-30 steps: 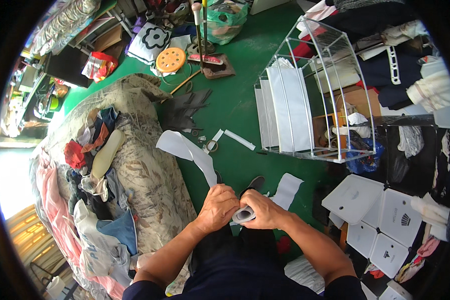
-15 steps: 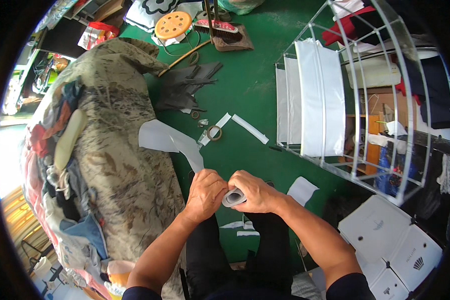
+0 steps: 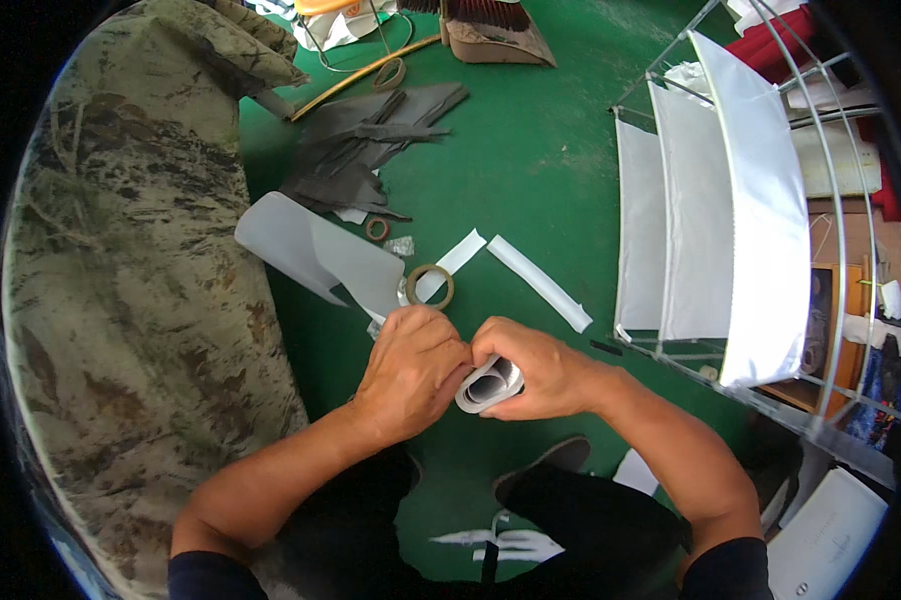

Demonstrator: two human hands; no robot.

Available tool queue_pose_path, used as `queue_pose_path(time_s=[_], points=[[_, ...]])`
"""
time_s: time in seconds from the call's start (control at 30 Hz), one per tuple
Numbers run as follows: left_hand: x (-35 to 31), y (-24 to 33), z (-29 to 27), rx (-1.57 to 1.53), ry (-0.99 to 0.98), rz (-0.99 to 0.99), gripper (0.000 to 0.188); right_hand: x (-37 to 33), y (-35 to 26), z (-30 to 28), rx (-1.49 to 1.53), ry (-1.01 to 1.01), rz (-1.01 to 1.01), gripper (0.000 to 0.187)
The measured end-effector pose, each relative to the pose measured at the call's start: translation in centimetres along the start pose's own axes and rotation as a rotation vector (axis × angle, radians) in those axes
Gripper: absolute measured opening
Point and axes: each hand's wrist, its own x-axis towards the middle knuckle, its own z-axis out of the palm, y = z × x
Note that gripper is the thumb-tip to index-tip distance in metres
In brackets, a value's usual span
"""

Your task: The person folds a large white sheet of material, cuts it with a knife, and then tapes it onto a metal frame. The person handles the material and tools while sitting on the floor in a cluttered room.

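Note:
My right hand [image 3: 549, 370] is wrapped round a roll of white sheet [image 3: 474, 402], whose open end faces up toward me and shows the coiled layers inside. Fingers closed, my left hand [image 3: 411, 368] presses against the roll's left side. From beneath that hand a curling length of white sheet [image 3: 306, 240] stretches away to the upper left, above the floor. Whether it joins the roll is hidden behind my fingers. Just beyond my hands lies a roll of tape [image 3: 449, 290], next to two white strips, one of them this narrow strip [image 3: 541, 283].
A camouflage cloth [image 3: 151, 260] covers a bulky shape on the left. To the right stands a metal rack [image 3: 839, 300] with white panels [image 3: 766, 220]. Dark grey fabric [image 3: 356, 150], a dustpan [image 3: 501, 45] and white scraps [image 3: 526, 545] lie on the green floor [image 3: 561, 150].
The view has dropped closer to the floor. My right hand has tilted the roll, so more of its open end shows. Both hands stay closed and side by side.

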Motion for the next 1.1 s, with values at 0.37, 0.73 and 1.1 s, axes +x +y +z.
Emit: queue_pose_path(time_s=[0.37, 0.73, 1.1], points=[[6.7, -4.5, 5.8, 0.101, -0.238, 0.076, 0.012, -3.0, 9.0, -3.0, -0.089, 0.193, -0.028, 0.049], [9.5, -4.6, 6.8, 0.201, -0.306, -0.138, 0.013, -5.3, 7.7, -0.6, -0.734, 0.638, 0.032, 0.056], [9.7, -5.5, 5.4, 0.096, -0.408, -0.388, 0.016, -5.1, 13.2, -3.3, -0.288, 0.697, 0.184, 0.035]])
